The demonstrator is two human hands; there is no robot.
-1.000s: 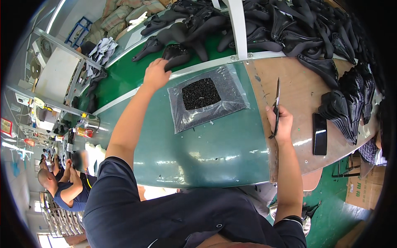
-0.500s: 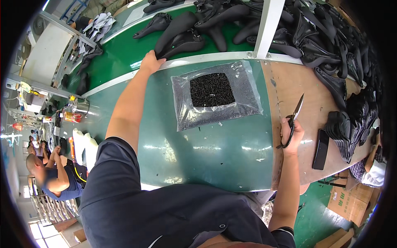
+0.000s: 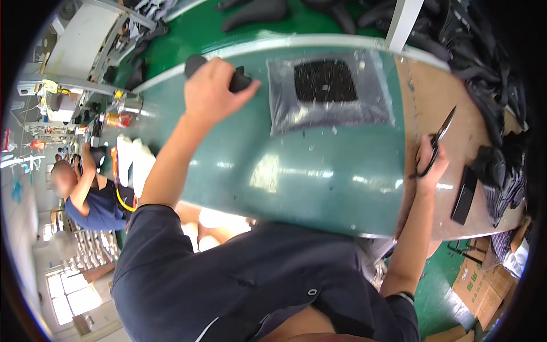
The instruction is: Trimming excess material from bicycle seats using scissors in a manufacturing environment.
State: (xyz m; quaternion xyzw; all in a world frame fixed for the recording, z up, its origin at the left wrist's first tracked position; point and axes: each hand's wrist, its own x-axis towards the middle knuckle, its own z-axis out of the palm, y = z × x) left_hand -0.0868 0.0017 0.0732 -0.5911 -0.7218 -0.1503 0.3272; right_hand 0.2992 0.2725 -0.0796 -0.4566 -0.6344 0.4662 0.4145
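I see the left arm stretched forward over the desk (image 3: 319, 199), its hand (image 3: 211, 94) curled over a black saddle (image 3: 195, 64), thumb angled off to the right. That saddle is near the far rail (image 3: 342, 41) — I cannot tell whether it touches the desk. My right hand (image 3: 431, 161) is wrapped around the scissors (image 3: 445, 123), blades pointing forward and rightward, with 1 phone (image 3: 464, 195) nearby. Between the 2 hands lies a clear bag (image 3: 373, 108).
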